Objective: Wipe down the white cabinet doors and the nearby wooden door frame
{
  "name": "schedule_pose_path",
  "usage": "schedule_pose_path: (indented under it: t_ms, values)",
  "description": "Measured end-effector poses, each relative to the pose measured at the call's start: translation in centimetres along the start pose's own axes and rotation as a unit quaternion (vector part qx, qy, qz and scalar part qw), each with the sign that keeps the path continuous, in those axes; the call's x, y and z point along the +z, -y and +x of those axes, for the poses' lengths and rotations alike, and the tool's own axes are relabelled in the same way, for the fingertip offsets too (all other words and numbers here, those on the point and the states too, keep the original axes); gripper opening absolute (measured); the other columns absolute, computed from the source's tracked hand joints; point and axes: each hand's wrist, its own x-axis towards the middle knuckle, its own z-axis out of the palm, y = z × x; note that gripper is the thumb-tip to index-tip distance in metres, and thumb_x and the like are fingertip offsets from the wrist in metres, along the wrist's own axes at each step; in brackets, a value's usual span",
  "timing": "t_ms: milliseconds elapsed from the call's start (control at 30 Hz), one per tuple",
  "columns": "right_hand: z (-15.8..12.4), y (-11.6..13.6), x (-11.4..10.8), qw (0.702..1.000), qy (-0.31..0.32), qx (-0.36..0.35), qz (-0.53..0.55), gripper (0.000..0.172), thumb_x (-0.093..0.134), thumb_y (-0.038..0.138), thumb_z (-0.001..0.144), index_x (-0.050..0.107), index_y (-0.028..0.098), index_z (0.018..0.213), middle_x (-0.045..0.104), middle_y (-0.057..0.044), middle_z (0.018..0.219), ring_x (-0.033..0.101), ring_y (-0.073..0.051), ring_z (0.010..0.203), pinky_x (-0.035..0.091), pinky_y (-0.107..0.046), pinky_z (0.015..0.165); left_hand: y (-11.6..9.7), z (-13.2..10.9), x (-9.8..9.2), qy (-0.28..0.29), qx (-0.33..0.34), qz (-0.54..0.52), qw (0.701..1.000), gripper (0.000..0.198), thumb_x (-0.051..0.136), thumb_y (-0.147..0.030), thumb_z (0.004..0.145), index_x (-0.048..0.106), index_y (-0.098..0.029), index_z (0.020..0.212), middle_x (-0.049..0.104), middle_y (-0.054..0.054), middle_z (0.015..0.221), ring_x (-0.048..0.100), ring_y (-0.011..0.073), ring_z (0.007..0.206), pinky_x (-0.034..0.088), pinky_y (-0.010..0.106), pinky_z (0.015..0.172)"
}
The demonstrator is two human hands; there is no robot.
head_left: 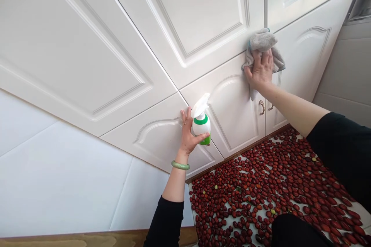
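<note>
My left hand (189,135) is wrapped round a white and green spray bottle (202,126), thumb across its front, some fingertips against the cabinet. The bottle's white trigger head points up. Under my right hand (261,70) is a bunched grey cloth (263,41) with a blue edge, pressed against the white cabinet doors (214,67) near the seam between upper and lower doors. Parts of the cloth stick out above and to the right of my fingers, and a corner hangs below the palm.
Small brass handles (262,107) sit on the lower doors, below my right hand. Many dark red, oval fruits (249,193) are spread over the surface below the cabinet. White wall panels (63,177) are at the left, and a wooden strip (116,238) runs along the bottom.
</note>
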Motion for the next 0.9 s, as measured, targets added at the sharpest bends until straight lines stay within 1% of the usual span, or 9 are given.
schedule_pose_path:
  t_ms: [100,167,233,300,367,467,600,767,900]
  values:
    - [-2.2,4.9,1.3,0.999,-0.023,0.040,0.030,0.076,0.062,0.040,0.108,0.051,0.006,0.175,0.030,-0.032,0.188,0.023,-0.048,0.178,0.017,-0.075,0.145,0.1,0.3,0.0,0.031,-0.024,-0.020,0.999,0.108,0.100,-0.071,0.077,0.059,-0.033,0.169,0.026,0.014,0.197,-0.010,0.0444,0.186,0.011,0.071,0.150]
    - [-4.3,8.5,2.2,0.999,0.040,-0.005,0.035,0.073,0.066,0.040,0.108,0.055,0.014,0.175,0.032,-0.024,0.190,0.021,-0.048,0.180,0.014,-0.077,0.147,0.2,0.6,0.1,0.035,-0.026,-0.018,0.999,0.111,0.101,-0.073,0.074,0.060,-0.031,0.169,0.028,0.016,0.196,-0.012,0.0458,0.186,0.009,0.072,0.150]
    - [-5.8,10.6,2.7,0.984,0.136,-0.111,0.034,0.062,0.063,0.041,0.112,0.062,0.022,0.171,0.035,-0.016,0.191,0.018,-0.045,0.183,0.013,-0.075,0.149,0.3,0.7,0.1,0.028,-0.021,-0.015,0.999,0.117,0.101,-0.075,0.072,0.059,-0.029,0.170,0.031,0.018,0.195,-0.012,0.0472,0.185,0.006,0.072,0.150]
    - [-6.1,10.5,2.7,0.954,0.208,-0.214,0.035,0.054,0.056,0.042,0.116,0.068,0.029,0.167,0.037,-0.008,0.192,0.016,-0.039,0.185,0.014,-0.070,0.152,0.4,0.7,0.1,0.021,-0.018,-0.011,1.000,0.123,0.102,-0.076,0.070,0.056,-0.029,0.173,0.034,0.018,0.194,-0.011,0.0466,0.186,0.006,0.069,0.150]
    - [-5.3,8.1,2.3,0.938,0.238,-0.252,0.027,0.052,0.055,0.044,0.117,0.069,0.033,0.166,0.037,-0.004,0.193,0.017,-0.037,0.185,0.013,-0.067,0.153,0.4,0.7,-0.1,0.021,-0.017,-0.008,1.000,0.125,0.102,-0.077,0.071,0.053,-0.030,0.176,0.036,0.017,0.193,-0.011,0.0451,0.186,0.007,0.067,0.151]
    - [-3.4,2.7,1.6,0.965,0.200,-0.168,-0.007,0.058,0.058,0.049,0.116,0.065,0.029,0.170,0.034,-0.007,0.194,0.016,-0.039,0.185,0.012,-0.071,0.151,0.1,0.6,-0.3,0.027,-0.018,-0.005,0.999,0.124,0.102,-0.077,0.071,0.053,-0.031,0.176,0.037,0.017,0.192,-0.011,0.0449,0.186,0.009,0.068,0.151]
    - [-3.1,-2.4,2.8,0.997,0.073,-0.004,-0.038,0.075,0.058,0.052,0.111,0.054,0.019,0.178,0.036,-0.019,0.190,0.022,-0.045,0.181,0.014,-0.076,0.147,-0.1,0.6,-0.3,0.028,-0.021,0.001,0.999,0.123,0.100,-0.079,0.072,0.055,-0.031,0.175,0.031,0.015,0.195,-0.011,0.0457,0.186,0.008,0.068,0.151]
    - [-9.0,-3.2,6.8,0.986,-0.039,0.161,-0.010,0.074,0.031,0.048,0.118,0.045,0.014,0.182,0.034,-0.024,0.187,0.026,-0.043,0.180,0.018,-0.077,0.145,0.2,0.8,0.3,0.014,0.000,-0.001,1.000,0.115,0.098,-0.084,0.071,0.062,-0.030,0.166,0.035,0.013,0.194,-0.014,0.0455,0.186,0.004,0.069,0.151]
    - [-14.2,-3.0,7.5,0.967,-0.052,0.247,0.042,0.075,0.025,0.045,0.117,0.042,0.012,0.182,0.040,-0.030,0.180,0.034,-0.040,0.175,0.023,-0.074,0.143,0.6,0.9,0.5,0.013,0.007,-0.003,1.000,0.111,0.099,-0.081,0.073,0.062,-0.033,0.166,0.036,0.012,0.193,-0.013,0.0448,0.186,0.004,0.069,0.151]
